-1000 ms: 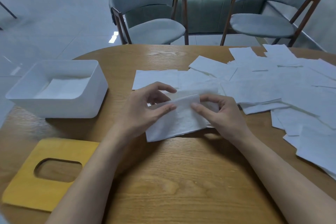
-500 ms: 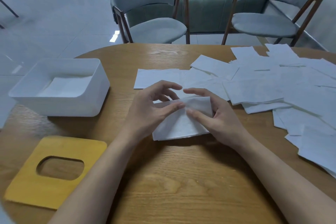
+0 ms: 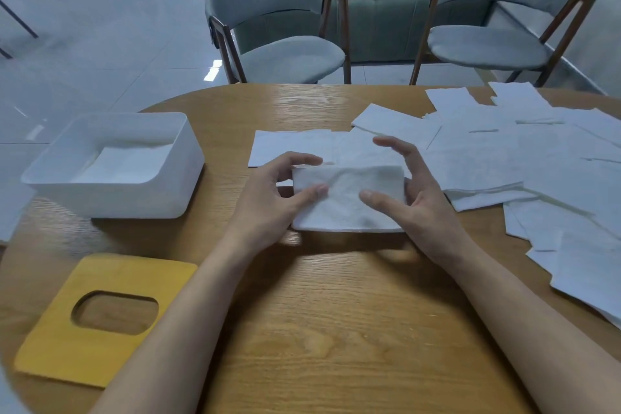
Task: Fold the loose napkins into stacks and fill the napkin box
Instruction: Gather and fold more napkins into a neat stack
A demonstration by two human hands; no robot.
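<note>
1 wrinkled, folded white napkin sits pinched in the left hand grip, right hand grip spread apart.

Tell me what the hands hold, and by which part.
The left hand pinches the folded napkin at its left end; the right hand only rests its thumb near the right end, fingers spread.

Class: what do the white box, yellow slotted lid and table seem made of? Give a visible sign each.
White rounded box: probably matte plastic, smooth moulded corners. Yellow slotted lid: perhaps painted wood, rigid board. Round table: wood or veneer, visible grain, sheen.
</note>
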